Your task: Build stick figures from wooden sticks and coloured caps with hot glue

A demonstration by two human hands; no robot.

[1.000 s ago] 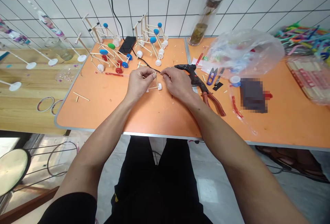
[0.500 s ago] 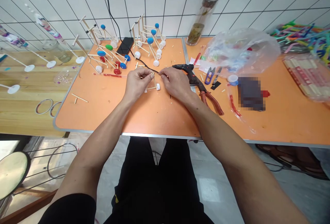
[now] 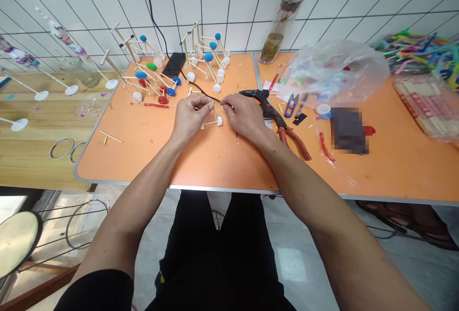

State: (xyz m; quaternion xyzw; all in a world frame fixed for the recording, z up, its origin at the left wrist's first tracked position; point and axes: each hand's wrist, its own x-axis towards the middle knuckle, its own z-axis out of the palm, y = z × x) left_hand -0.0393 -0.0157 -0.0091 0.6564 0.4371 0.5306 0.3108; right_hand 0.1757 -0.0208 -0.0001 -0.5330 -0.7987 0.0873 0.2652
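Note:
My left hand and my right hand meet over a small frame of wooden sticks, and their fingertips pinch its upper end. A white plastic cap wheel sits on the frame's lower right, just past my fingers. The fingertips hide the exact joint. A black hot glue gun lies just beyond my right hand, and its black cord passes above my fingers. Red-handled pliers lie to the right of my right wrist.
Several finished stick models with blue, red and white wheels stand at the back left of the orange table. Thread snips, a plastic bag and a glass bottle lie right and behind.
The view has shifted slightly. My hands stay together on the stick frame, with no visible change in grip.

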